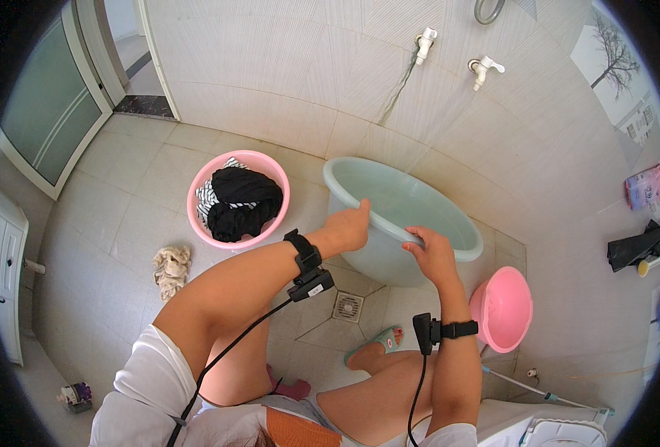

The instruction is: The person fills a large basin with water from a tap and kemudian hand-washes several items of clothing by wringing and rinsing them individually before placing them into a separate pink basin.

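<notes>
One green tub (pixel 375 259) is standing at one o'clock from one drain (pixel 348 306). Left hand (pixel 350 228) and right hand (pixel 433 256) are clamping its near rim, partly hiding it. Around tub: two taps (pixel 424 46) (pixel 484 71) jutting, twelve and one o'clock; two pink basins (pixel 191 201) (pixel 503 309) sitting, nine (holding clothes (pixel 248 190)) and four-thirty.

Tub (pixel 382 257) is showing pale blue-green; left basin (pixel 193 200) and right basin (pixel 503 311) are showing pink. Clothes (pixel 242 195) are mixing black with black-and-white stripes. Slipper (pixel 390 338) is showing green.
</notes>
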Tool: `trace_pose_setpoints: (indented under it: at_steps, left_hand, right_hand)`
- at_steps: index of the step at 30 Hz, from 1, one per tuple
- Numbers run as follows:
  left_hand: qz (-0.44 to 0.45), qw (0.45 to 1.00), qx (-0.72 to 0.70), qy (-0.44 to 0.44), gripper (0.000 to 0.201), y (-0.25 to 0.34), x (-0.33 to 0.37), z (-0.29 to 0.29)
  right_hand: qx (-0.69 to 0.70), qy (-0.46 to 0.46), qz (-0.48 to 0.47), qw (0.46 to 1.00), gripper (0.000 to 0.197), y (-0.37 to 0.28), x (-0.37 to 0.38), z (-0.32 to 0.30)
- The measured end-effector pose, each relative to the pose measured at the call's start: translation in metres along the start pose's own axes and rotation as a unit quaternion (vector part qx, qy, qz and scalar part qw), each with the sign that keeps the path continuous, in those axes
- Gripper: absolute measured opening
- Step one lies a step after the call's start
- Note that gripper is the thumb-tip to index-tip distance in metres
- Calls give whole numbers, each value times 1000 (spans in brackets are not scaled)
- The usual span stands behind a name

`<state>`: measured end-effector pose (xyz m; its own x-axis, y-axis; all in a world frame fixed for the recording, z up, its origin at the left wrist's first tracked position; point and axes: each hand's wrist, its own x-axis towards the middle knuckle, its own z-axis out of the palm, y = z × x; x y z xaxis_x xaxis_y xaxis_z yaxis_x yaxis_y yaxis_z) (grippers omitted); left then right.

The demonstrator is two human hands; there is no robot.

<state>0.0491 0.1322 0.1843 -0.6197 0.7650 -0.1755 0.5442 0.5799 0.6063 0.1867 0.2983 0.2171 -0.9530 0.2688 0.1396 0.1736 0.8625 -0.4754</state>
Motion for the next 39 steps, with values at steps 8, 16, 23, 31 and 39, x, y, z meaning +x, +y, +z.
trace_pose_setpoints:
  at_steps: [8, 16, 23, 31, 39]
  left_hand:
    - [-5, 1000, 1, 0, 47, -2, 1, 2]
    - [7, 1000, 1, 14, 44, -4, 3, 6]
    - [2, 1000, 7, 15, 44, -5, 4, 7]
    - [-8, 1000, 7, 4, 46, -1, 2, 4]
    - [-17, 1000, 2, -1, 47, 0, 0, 1]
  right_hand:
    - [3, 2, -6, 1000, 33, 3, 1, 3]
    - [17, 8, -30, 999, 32, 8, 1, 4]
    - [9, 7, -20, 1000, 31, 2, 1, 3]
    - [-4, 6, -14, 1000, 33, 4, -1, 2]
    - [3, -9, 10, 1000, 32, 1, -1, 0]
